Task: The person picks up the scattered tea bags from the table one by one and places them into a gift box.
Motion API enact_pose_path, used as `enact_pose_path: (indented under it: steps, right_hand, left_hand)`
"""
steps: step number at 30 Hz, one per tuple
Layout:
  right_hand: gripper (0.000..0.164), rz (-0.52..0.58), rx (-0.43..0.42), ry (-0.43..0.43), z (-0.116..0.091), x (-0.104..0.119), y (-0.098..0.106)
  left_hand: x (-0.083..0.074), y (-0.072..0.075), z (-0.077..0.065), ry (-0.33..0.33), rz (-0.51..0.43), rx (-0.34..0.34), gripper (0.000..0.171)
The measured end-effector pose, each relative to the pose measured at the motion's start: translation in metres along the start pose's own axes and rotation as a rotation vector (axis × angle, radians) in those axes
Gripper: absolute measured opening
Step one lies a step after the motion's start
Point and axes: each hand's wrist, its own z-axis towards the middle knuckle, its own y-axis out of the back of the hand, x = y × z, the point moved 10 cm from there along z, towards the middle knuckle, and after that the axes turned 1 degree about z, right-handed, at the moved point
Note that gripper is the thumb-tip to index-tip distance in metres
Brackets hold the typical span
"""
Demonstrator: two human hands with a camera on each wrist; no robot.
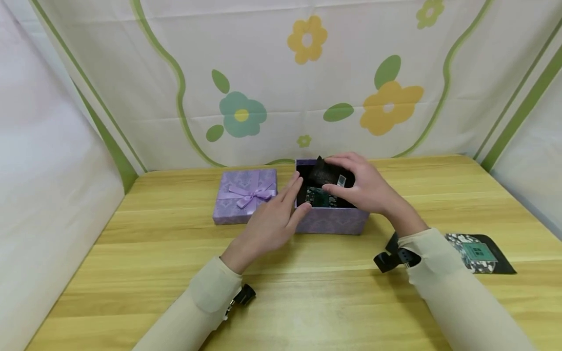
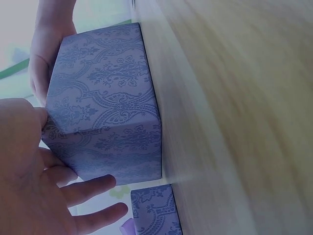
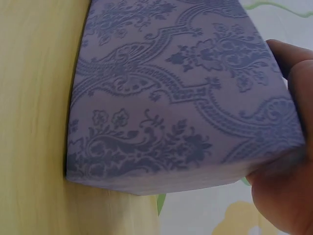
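Observation:
The purple patterned gift box (image 1: pixel 331 222) stands lidless on the table. A black packet (image 1: pixel 324 174) with a small white barcode label is tilted inside it, one corner above the rim. In front of it in the box lies a packet with a floral print and green label (image 1: pixel 320 197). My right hand (image 1: pixel 366 185) reaches over the box's right side and holds the black packet between fingers and thumb. My left hand (image 1: pixel 272 219) rests against the box's left side with fingers extended. In the left wrist view its fingers (image 2: pixel 90 191) spread along the box wall (image 2: pixel 107 152).
Left of the box lies its purple lid (image 1: pixel 246 187) with a ribbon bow (image 1: pixel 252 196). Another floral packet (image 1: pixel 478 253) with a green label lies on the wooden table (image 1: pixel 303 312) at right, partly behind my right sleeve. A flower-print curtain (image 1: pixel 281 63) hangs behind the table.

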Motion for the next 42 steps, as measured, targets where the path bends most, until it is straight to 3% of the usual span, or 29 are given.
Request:
enact_pose_path:
  steps: [16, 23, 32, 42]
  right_hand:
    - [0.065, -0.241, 0.183, 0.036, 0.012, 0.001, -0.025]
    - [0.064, -0.357, 0.248, 0.009, 0.016, -0.002, -0.033]
    - [0.062, -0.471, 0.282, 0.019, 0.016, -0.004, -0.037]
    - [0.063, -0.511, 0.3, 0.02, 0.015, -0.009, -0.038]
  left_hand:
    - [0.002, 0.002, 0.0, 0.01, 0.012, -0.007, 0.07]
    - [0.004, 0.001, 0.0, 0.009, 0.01, -0.012, 0.069]
    - [0.002, -0.001, 0.001, -0.002, 0.01, -0.004, 0.07]
    - [-0.001, -0.004, 0.003, -0.005, 0.02, -0.004, 0.07]
